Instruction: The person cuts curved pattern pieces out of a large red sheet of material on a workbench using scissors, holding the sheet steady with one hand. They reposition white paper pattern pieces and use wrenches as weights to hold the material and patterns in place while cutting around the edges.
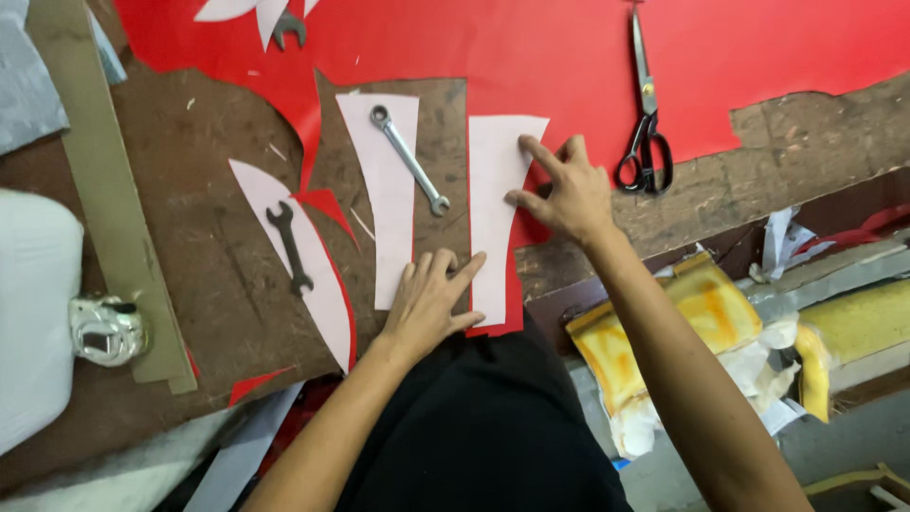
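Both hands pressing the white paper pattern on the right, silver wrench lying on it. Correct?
Not quite. In the head view the left hand and right hand do press that white paper pattern, but the silver wrench lies on the neighbouring white piece.

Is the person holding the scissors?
No, the scissors lie untouched on red sheet; both hands press a white paper piece.
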Motion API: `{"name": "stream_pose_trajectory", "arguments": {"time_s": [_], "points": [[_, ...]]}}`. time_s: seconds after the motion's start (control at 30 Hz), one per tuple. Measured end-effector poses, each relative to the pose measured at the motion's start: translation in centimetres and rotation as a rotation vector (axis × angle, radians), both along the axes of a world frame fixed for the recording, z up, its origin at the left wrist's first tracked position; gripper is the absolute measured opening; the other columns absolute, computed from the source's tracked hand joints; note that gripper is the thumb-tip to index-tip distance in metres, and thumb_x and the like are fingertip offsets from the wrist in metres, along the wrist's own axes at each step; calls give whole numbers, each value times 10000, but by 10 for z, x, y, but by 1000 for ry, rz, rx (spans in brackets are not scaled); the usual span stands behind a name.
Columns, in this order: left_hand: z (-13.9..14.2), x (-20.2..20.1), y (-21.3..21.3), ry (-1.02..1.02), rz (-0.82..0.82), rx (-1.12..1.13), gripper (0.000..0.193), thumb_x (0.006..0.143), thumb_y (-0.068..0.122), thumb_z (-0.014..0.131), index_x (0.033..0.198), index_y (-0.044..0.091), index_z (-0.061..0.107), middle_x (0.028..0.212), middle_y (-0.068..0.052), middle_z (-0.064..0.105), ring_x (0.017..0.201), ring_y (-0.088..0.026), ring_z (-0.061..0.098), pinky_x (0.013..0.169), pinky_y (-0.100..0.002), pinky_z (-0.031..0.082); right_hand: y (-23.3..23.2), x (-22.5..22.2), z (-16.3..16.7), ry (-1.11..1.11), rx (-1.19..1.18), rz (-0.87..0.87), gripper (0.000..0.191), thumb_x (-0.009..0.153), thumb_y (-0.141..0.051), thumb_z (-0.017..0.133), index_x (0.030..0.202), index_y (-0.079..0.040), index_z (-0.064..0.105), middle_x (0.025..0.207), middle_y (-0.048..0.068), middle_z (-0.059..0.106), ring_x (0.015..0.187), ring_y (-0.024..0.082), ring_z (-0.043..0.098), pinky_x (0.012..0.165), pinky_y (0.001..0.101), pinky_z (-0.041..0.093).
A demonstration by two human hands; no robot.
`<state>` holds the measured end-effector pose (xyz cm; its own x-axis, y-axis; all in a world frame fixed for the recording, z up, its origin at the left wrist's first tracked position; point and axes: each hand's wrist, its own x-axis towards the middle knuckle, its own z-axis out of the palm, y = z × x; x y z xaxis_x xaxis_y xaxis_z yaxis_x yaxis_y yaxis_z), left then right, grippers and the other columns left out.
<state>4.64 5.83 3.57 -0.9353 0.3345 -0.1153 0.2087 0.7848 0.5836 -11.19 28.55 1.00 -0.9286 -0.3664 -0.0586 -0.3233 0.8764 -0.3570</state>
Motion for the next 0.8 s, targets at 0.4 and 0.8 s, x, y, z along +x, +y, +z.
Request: {"name": "stream_pose_trajectory", "arguments": {"time_s": [0.4, 0.8], "points": [[-4, 9, 0, 17, 6, 29, 797, 759, 409, 844, 1465, 173, 558, 1086, -90, 528, 1011, -281, 505, 857, -436, 418, 17, 6, -18, -34, -190, -59, 744, 903, -542, 782, 1544, -252, 540, 1093, 142, 511, 858, 313, 619, 751, 443, 520], [-22, -16, -57, 358, 548, 238, 365, 887, -77, 548, 1199, 35, 701, 1046, -193, 644, 1042, -370, 626, 940, -466, 507, 24, 19, -25, 144, -568, -181, 390, 983, -96, 754, 1355, -27, 659, 880, 93, 537, 727, 205, 542, 663, 342, 461]]}}
